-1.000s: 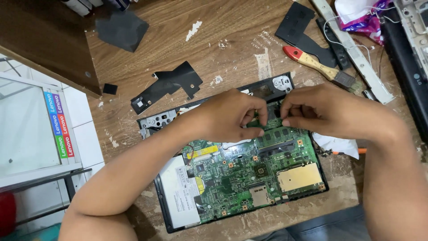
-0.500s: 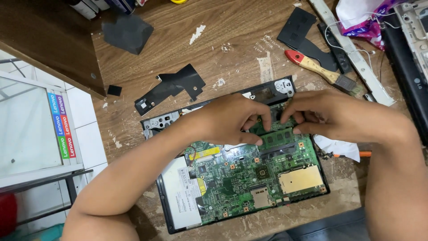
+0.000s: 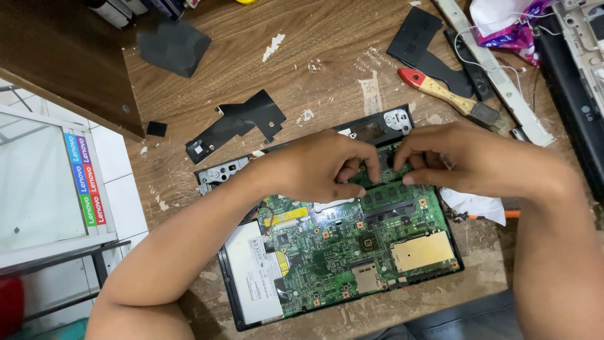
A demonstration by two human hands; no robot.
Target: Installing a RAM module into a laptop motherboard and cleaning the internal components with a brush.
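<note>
An opened laptop base [image 3: 234,302] lies on the wooden table with its green motherboard [image 3: 333,245] bare. Both my hands meet at the board's far edge. My left hand [image 3: 318,167] and my right hand [image 3: 469,157] each pinch an end of a small green memory module [image 3: 379,173] with thumb and fingertips. The fingers hide most of the module. Just in front of it, a second green memory module [image 3: 391,192] sits flat in its slot.
A silver optical drive [image 3: 255,274] fills the laptop's left side. Black plastic covers [image 3: 236,123] lie behind it, with a red-handled brush [image 3: 440,88], a grey strip [image 3: 500,72] and a bag [image 3: 513,25] at the back right. A white cloth [image 3: 478,204] lies under my right wrist.
Both hands have stayed on the memory module. The fingers shifted slightly along its ends, and the module sits a little lower against the board than a second ago.
</note>
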